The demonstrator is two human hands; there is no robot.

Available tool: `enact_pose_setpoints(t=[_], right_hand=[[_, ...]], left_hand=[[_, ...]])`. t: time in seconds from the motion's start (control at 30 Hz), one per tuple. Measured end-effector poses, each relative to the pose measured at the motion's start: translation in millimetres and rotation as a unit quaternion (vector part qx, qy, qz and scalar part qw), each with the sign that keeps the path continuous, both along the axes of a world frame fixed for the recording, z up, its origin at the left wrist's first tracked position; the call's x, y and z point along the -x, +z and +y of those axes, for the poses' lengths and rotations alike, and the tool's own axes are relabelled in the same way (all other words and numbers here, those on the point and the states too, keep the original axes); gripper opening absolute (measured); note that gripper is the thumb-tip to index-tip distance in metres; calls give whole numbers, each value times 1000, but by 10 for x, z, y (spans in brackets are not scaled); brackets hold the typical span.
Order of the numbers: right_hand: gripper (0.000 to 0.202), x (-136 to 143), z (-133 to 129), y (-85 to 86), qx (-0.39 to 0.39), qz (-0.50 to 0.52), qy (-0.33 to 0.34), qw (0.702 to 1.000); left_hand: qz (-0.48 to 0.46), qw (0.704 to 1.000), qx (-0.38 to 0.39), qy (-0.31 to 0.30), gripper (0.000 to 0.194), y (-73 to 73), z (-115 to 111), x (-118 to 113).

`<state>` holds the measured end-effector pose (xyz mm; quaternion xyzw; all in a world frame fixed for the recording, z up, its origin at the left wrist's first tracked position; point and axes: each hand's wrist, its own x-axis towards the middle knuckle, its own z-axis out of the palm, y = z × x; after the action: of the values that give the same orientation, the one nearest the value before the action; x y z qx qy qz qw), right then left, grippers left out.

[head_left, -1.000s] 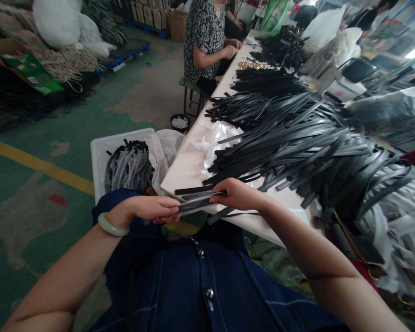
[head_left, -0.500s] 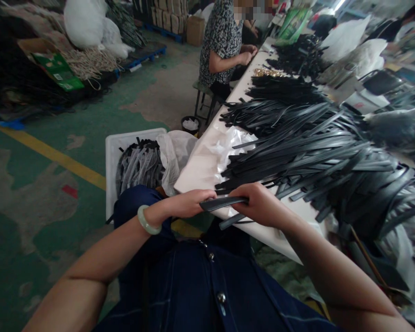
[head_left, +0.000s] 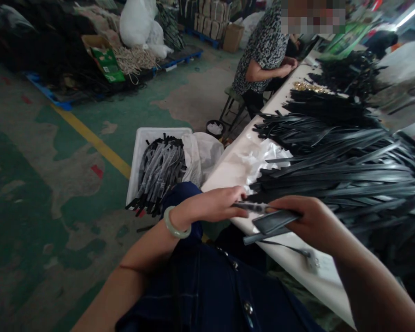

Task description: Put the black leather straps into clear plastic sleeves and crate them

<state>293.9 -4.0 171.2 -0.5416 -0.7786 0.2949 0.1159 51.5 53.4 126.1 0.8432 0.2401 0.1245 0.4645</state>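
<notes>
Black flat straps [head_left: 274,222] jut from my right hand [head_left: 306,216], which is closed around them over the table's near edge. Between both hands runs a narrow piece in clear, shiny plastic [head_left: 254,207]; one end is pinched by my left hand [head_left: 224,203], the other meets my right fingertips. A pale green bangle circles the left wrist. Just beyond the hands, a large pile of black straps [head_left: 339,161] covers much of the white table [head_left: 224,170]. Crumpled clear plastic sleeves [head_left: 266,157] lie at the pile's left end.
A white bin [head_left: 133,175] on the floor at left holds several plastic-wrapped straps [head_left: 162,161] and a white sack [head_left: 202,157]. Further along the table sits a co-worker [head_left: 263,50] near gold-coloured metal bits [head_left: 307,87]. A small black bucket [head_left: 215,128] stands beside the stool.
The view has swung left. A plastic-covered piece now shows between my hands, where before my left hand touched the bare strap end. My right hand still grips straps.
</notes>
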Motion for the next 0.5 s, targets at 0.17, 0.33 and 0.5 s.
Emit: enact_pose_setpoints(t=[0.17,0.33,0.5], right_hand=[[21,164,104,35,-32,1,20,999],[16,496,276,123,17,6,100,995],[25,499,468,186,69,0,82,994]], left_hand=[[81,992,-64,65,25,-87,-111,374],[107,987,-98,75,22,-130,-215,544],[76,994,-71,22,16,-3,-219,809]])
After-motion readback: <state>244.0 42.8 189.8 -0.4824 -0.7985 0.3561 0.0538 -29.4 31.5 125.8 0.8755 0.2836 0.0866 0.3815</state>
